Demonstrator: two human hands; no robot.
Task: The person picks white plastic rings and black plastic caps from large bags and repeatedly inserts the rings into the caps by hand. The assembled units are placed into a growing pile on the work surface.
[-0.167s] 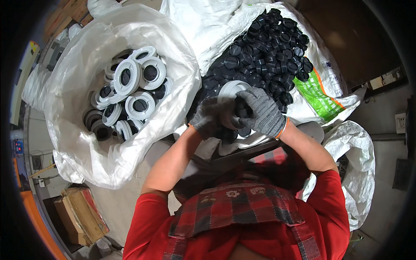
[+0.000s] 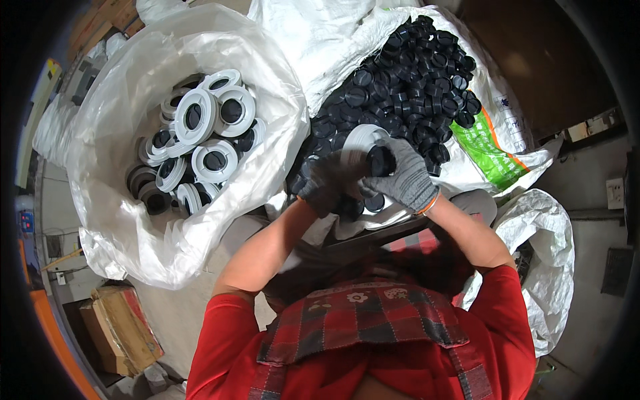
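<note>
Both hands wear grey knit gloves. The left hand (image 2: 328, 183) grips a white plastic ring (image 2: 360, 141) by its rim; the right hand (image 2: 403, 179) has its fingers clenched on a round black cap (image 2: 381, 160) at the ring's centre, above the woven sack (image 2: 507, 127) of black caps. A translucent bag (image 2: 120, 220) at left holds assembled rings. A green label (image 2: 493, 157) lies on the sack's side.

The left hand (image 2: 328, 183) covers the near edge of the white ring (image 2: 360, 141), and its glove is smeared by motion, so the fingers cannot be told apart. The right hand (image 2: 405, 179) hides most of the black cap (image 2: 381, 160); whether cap and ring touch cannot be told. The lower layers of black caps (image 2: 413, 73) and assembled rings (image 2: 200, 143) lie buried in their sacks. The cardboard box (image 2: 120, 327) blurs toward the rim.
</note>
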